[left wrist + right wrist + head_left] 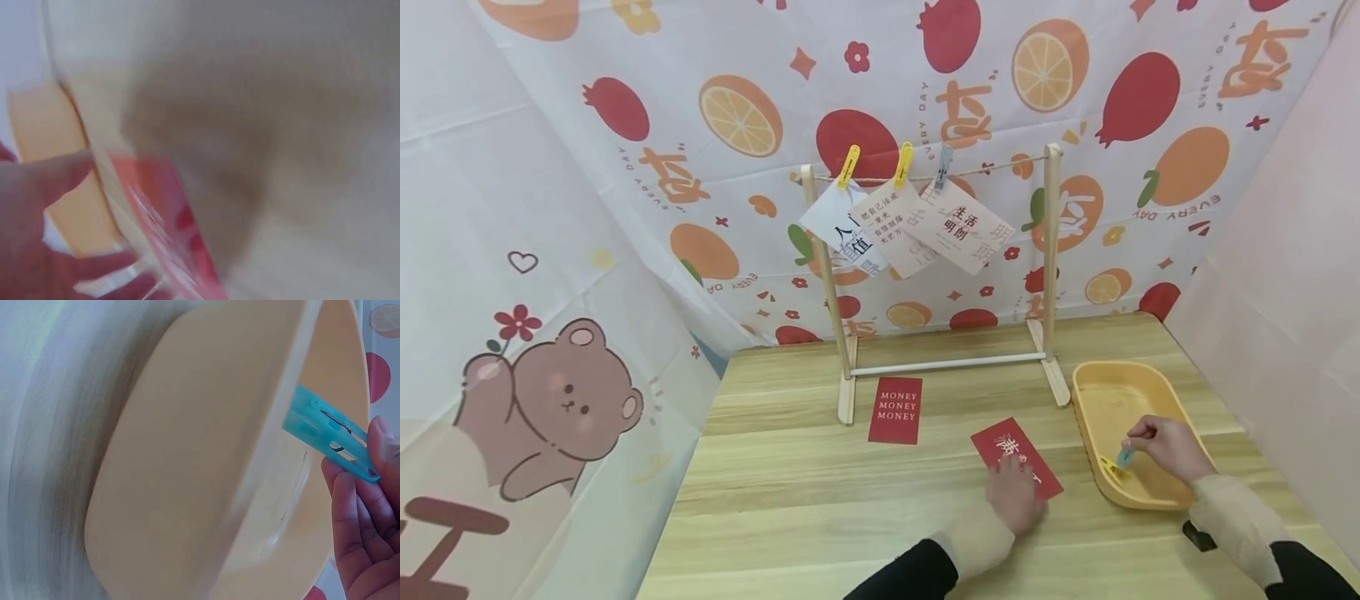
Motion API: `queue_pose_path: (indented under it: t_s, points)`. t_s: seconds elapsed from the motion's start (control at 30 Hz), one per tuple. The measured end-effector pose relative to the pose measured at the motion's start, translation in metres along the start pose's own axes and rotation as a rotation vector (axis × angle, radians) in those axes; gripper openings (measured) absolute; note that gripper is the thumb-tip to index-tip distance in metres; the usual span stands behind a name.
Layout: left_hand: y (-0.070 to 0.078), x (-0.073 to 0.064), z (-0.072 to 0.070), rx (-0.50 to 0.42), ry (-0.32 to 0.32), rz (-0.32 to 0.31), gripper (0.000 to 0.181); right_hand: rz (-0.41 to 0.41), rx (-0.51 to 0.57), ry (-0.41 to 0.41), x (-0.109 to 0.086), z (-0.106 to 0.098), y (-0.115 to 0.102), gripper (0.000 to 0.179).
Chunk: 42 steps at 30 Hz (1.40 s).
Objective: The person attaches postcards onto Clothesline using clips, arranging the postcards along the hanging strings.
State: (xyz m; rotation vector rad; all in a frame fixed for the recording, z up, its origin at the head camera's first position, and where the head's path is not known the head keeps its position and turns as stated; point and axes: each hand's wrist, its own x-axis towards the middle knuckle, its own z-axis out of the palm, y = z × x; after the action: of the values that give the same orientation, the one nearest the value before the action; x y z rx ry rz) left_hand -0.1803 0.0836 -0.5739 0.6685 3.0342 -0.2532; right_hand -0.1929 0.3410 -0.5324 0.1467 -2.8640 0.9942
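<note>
My right hand (1172, 447) pinches a teal clothespin (328, 434) by its handle end, with thumb and fingertips, inside the yellow-orange tray (1120, 408). Below it in the tray lies a yellow clothespin (1111, 468). My left hand (1015, 496) is over the near part of a red card (1028, 458) with white writing, which lies slanted on the table left of the tray. In the blurred left wrist view its thumb and fingers are extended and spread beside the card. Another red card (896, 410), marked MONEY, lies farther left.
A wooden rack (1049, 258) stands at the back with a string across its top. Three overlapping printed cards (962, 225) hang there from two yellow clothespins (904, 164) and a grey one (943, 167). A small black object (1198, 537) sits by the right sleeve.
</note>
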Motion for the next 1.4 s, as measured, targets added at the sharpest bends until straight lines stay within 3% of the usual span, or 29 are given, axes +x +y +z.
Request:
queue_pose_path:
  t_s: [0.1, 0.17, 0.33, 0.43, 0.5, 0.53, 0.63, 0.7, 0.77, 0.9, 1.03, 1.17, 1.27, 1.4]
  points:
    - [-0.021, 0.02, 0.004, -0.113, 0.069, -0.111, 0.087, -0.005, 0.007, 0.006, 0.002, -0.001, -0.002, 0.011]
    - [-0.033, 0.03, 0.007, -0.139, 0.031, -0.163, 0.101, -0.006, 0.008, 0.001, 0.001, -0.001, -0.003, 0.011]
    - [-0.046, 0.036, 0.013, -0.095, -0.067, -0.148, 0.108, 0.012, 0.017, -0.026, -0.001, 0.001, 0.0, 0.011]
    - [-0.049, 0.036, 0.012, -0.147, 0.027, -0.157, 0.092, 0.014, 0.008, -0.015, -0.001, 0.001, 0.003, 0.013]
    - [-0.054, 0.038, 0.009, -0.286, 0.087, -0.188, 0.077, 0.003, 0.001, 0.009, 0.001, -0.001, 0.003, 0.014]
    - [-0.058, 0.038, 0.007, -0.412, 0.106, -0.206, 0.065, 0.001, 0.0, 0.018, 0.002, -0.003, 0.003, 0.014]
    - [-0.076, 0.042, -0.007, -0.91, 0.109, -0.244, 0.037, -0.016, -0.013, 0.085, 0.009, -0.014, -0.002, 0.013]
    - [-0.09, 0.045, -0.021, -1.229, 0.098, -0.257, 0.031, -0.026, -0.009, 0.144, 0.016, -0.027, -0.009, 0.013]
    - [-0.104, 0.05, -0.039, -1.459, 0.121, -0.257, 0.029, -0.021, 0.006, 0.207, 0.026, -0.046, -0.019, 0.015]
    - [-0.129, 0.065, -0.093, -1.675, 0.268, -0.234, 0.036, 0.015, 0.089, 0.34, 0.055, -0.09, -0.055, 0.025]
    - [-0.149, 0.082, -0.154, -1.817, 0.438, -0.229, 0.037, -0.016, 0.218, 0.49, 0.093, -0.129, -0.11, 0.025]
    - [-0.16, 0.099, -0.203, -1.914, 0.577, -0.236, 0.034, -0.107, 0.318, 0.527, 0.128, -0.155, -0.173, 0.016]
    - [-0.165, 0.11, -0.227, -1.904, 0.657, -0.269, 0.034, -0.191, 0.325, 0.52, 0.151, -0.167, -0.215, 0.014]
    - [-0.165, 0.119, -0.246, -1.893, 0.692, -0.327, 0.034, -0.263, 0.278, 0.497, 0.179, -0.175, -0.261, 0.022]
